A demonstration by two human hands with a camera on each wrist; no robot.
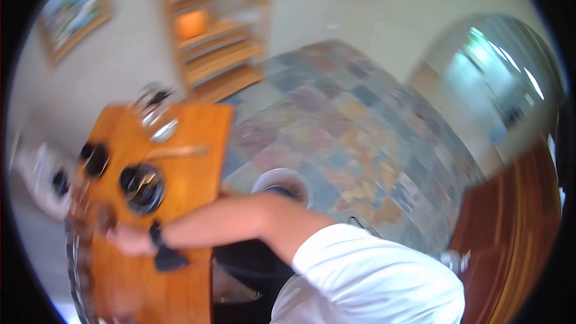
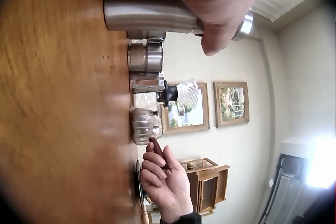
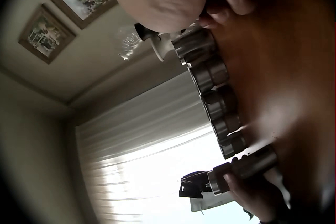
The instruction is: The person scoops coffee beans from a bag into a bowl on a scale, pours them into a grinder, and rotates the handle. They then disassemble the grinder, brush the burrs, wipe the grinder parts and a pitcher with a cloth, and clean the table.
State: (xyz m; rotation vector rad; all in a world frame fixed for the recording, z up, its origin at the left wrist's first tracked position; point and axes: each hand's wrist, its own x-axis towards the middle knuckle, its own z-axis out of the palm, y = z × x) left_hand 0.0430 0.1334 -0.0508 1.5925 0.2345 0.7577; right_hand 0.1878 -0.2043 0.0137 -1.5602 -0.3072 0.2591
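Note:
My left hand [image 2: 220, 3] grips a brushed-steel cylinder [image 2: 147, 6] that stands on the wooden table [image 2: 58, 98]; the right wrist view shows the same left hand [image 3: 257, 195] and cylinder [image 3: 256, 162] low on the right. My right hand [image 1: 131, 240], with a dark band at its wrist, is over the table's left side. In the left wrist view this right hand [image 2: 168, 186] pinches a small dark reddish-brown thing [image 2: 157, 148] between thumb and fingers, near a glass jar [image 2: 144, 126]. Metal-and-glass jars [image 3: 210, 71] stand in a row between the hands.
A dark bowl [image 1: 143, 189] with utensils, a dark cup [image 1: 95, 159], a wooden utensil [image 1: 177, 152] and glassware [image 1: 162, 127] are on the table. A white bin [image 1: 282, 180] stands beside it on the tiled floor. Wooden shelves [image 1: 222, 54] are against the wall.

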